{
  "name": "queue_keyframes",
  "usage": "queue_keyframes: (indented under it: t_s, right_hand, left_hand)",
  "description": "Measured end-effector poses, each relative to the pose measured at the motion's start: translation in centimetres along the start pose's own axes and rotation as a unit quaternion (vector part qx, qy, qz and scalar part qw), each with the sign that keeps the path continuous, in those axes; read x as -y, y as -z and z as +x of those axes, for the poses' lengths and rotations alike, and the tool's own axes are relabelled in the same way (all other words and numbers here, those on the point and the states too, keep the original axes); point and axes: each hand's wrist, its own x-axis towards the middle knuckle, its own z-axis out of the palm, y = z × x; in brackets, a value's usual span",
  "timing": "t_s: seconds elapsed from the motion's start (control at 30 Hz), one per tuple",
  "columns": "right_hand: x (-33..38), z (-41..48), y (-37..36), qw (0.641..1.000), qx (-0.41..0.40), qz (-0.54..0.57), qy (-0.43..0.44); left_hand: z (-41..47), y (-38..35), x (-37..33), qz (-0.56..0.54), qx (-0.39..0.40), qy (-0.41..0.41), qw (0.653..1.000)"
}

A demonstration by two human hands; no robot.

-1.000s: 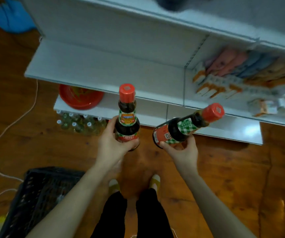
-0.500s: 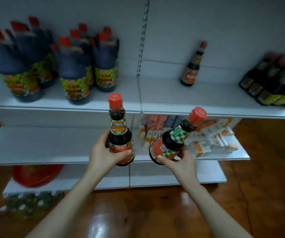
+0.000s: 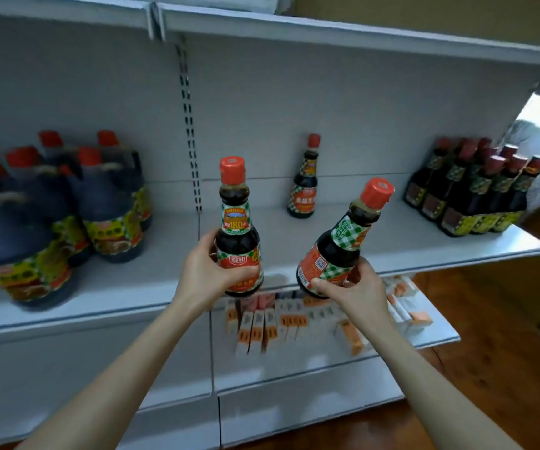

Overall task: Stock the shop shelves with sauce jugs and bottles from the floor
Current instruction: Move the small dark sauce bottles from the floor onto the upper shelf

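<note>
My left hand (image 3: 208,274) grips an upright dark sauce bottle (image 3: 237,222) with a red cap. My right hand (image 3: 353,287) grips a second, matching bottle (image 3: 343,241) by its base, tilted to the right. Both are held in front of the white middle shelf (image 3: 392,241). One bottle of the same kind (image 3: 304,180) stands alone at the back of that shelf. Several large dark sauce jugs (image 3: 67,209) with red caps fill the shelf's left bay.
A cluster of dark bottles with red caps (image 3: 476,193) stands at the right end of the shelf. Small orange and white boxes (image 3: 294,323) lie on the lower shelf. A shelf board (image 3: 327,30) runs overhead. Wooden floor (image 3: 505,368) shows at right.
The view has swung up from the floor and lower shelves to the middle shelf. Both hands have kept their bottles and carried them higher and closer to that shelf.
</note>
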Motion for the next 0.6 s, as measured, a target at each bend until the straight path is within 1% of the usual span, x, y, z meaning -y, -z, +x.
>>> queue_keyframes:
  t_s: [0.1, 0.2, 0.3, 0.4, 0.5, 0.6]
  right_hand:
    - [0.0, 4.3, 0.0, 1.0, -0.015, -0.021, -0.002]
    - [-0.6, 7.8, 0.1, 1.0, -0.012, -0.023, -0.005]
    - [-1.6, 10.9, 0.0, 0.999, -0.016, -0.042, -0.01]
    - [-2.9, 13.9, -0.2, 0.998, -0.014, -0.053, -0.011]
    - [-4.2, 16.5, -0.2, 0.999, 0.004, -0.023, -0.022]
    - [-4.9, 18.8, -0.3, 0.998, 0.037, -0.001, -0.041]
  left_hand:
    - [4.5, -1.5, 0.6, -0.006, 0.009, 0.001, 1.0]
    - [8.2, -2.9, 1.2, 0.01, 0.017, 0.004, 1.0]
    - [11.1, -4.5, 2.1, 0.008, 0.025, 0.02, 0.999]
    - [13.3, -6.1, 2.8, 0.021, 0.026, 0.013, 0.999]
    - [14.9, -7.6, 3.3, 0.018, 0.013, 0.006, 1.0]
    - [15.8, -9.1, 3.8, 0.011, -0.008, 0.023, 1.0]
